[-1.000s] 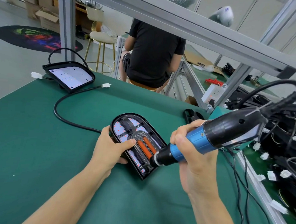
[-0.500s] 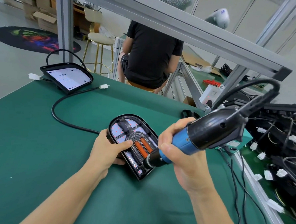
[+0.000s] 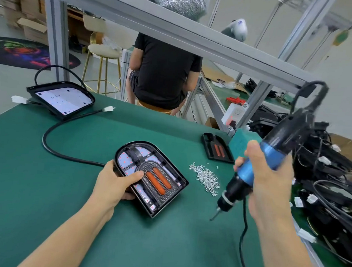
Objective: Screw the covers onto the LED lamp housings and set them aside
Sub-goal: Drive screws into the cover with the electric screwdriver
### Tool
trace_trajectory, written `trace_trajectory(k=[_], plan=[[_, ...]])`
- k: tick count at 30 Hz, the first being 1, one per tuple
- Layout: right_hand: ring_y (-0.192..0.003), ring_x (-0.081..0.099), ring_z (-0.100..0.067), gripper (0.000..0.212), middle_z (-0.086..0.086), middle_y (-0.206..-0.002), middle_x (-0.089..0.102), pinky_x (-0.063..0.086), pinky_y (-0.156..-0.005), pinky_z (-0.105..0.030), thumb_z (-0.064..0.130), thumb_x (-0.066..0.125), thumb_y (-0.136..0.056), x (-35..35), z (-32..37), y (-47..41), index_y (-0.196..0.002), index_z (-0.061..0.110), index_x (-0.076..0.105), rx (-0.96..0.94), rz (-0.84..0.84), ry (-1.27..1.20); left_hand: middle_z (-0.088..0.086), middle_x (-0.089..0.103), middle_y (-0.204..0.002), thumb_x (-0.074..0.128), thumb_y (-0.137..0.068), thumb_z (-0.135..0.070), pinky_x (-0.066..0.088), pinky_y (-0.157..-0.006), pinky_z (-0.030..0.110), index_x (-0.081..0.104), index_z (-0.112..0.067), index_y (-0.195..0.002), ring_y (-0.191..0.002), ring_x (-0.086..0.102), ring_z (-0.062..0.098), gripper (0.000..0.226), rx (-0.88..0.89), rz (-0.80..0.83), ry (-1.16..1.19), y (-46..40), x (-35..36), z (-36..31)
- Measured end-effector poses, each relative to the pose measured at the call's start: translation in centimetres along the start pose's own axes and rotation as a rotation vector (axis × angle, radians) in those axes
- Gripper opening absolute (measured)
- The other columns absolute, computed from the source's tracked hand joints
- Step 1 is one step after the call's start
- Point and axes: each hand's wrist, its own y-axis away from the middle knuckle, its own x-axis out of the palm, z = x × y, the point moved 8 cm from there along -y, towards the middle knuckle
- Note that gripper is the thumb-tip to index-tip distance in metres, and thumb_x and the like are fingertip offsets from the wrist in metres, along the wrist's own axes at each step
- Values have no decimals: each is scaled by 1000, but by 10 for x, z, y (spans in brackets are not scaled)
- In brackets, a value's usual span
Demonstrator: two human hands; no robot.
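Green bench mat [image 3: 44, 187] carries everything; at its ten o'clock corner lies an open lamp housing [image 3: 64, 98] with its white LED board showing, a black cable [image 3: 53, 144] curling from there toward the centre; at two o'clock sits a spare cover [image 3: 216, 149], and past the three o'clock edge a tangle of wired lamp units [image 3: 322, 183]; dead centre lies the covered LED lamp [image 3: 150, 178], its cover with two orange lenses on top, the left hand [image 3: 114, 183] curled round its nine o'clock edge, thumb pressing the cover; the right hand [image 3: 271, 180] wraps the blue electric screwdriver [image 3: 261, 173], bit pointing down at the mat, well apart from the lamp; between lamp and driver lies a small heap of screws [image 3: 206, 177]; judging by this, a screw wants picking onto the bit next: keep the thumb clamping the cover flush, bring the driver square to the hole, press before triggering
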Motion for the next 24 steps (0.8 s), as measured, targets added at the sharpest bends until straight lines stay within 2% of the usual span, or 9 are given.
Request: trace_trajectory(k=[3,6,9,11,14,16,20,22,24], plan=[[-47,57,-16,30,-2,-76,58,49,-50,-32,34,74,-84,-47,-16,-15,-96,26,48,140,-56,305,4,72,-93,77,-76,-8,52,-48,29,57,-17,-104,-72,69,21,36,1,3,7,0,0,-1],[-49,63,-17,40,-9,-89,61,53,-59,-39,42,74,-82,-91,-43,-19,-107,23,48,351,-48,645,3,72,-93,77,-76,-8,52,-50,30,57,-19,-103,-74,69,21,35,2,13,11,-1,2,-1],[-78,65,-30,61,-13,-103,61,53,-77,-45,49,69,-85,-117,-70,-18,-123,10,42,493,56,1071,3,72,-94,77,-76,-8,54,-53,32,58,-20,-102,-77,70,23,34,8,21,9,0,3,-2],[-91,56,-30,67,-15,-112,59,44,-76,-38,54,60,-89,-123,-84,-18,-127,4,38,518,133,1367,3,72,-95,76,-77,-8,54,-55,33,58,-19,-103,-78,70,24,34,10,22,6,0,4,-3],[-102,59,-32,65,-15,-115,60,39,-71,-35,59,50,-93,-120,-101,-18,-125,3,38,536,222,1626,5,71,-96,76,-77,-7,54,-54,32,57,-17,-107,-75,69,23,36,11,33,8,1,4,-3],[-105,60,-31,62,-13,-109,60,38,-71,-34,60,45,-94,-116,-110,-22,-123,6,40,515,260,1718,6,71,-96,76,-77,-7,53,-53,32,57,-15,-107,-73,69,22,36,12,38,8,2,4,-3],[-100,60,-29,56,-8,-92,49,38,-72,-34,59,44,-95,-109,-123,-30,-116,8,49,504,298,1730,6,71,-98,76,-77,-7,53,-52,31,57,-13,-110,-77,69,24,39,10,40,12,2,4,-4],[-103,60,-28,56,-9,-97,55,39,-74,-33,59,43,-95,-110,-131,-30,-116,8,51,534,350,1746,6,71,-98,76,-76,-6,54,-52,32,57,-13,-111,-76,70,23,40,13,43,13,2,4,-4],[-107,60,-28,60,-12,-112,60,41,-77,-33,60,41,-96,-113,-137,-32,-122,7,50,573,388,1740,5,72,-98,76,-77,-6,54,-50,31,58,-14,-111,-74,70,20,39,20,48,7,3,5,-5]])
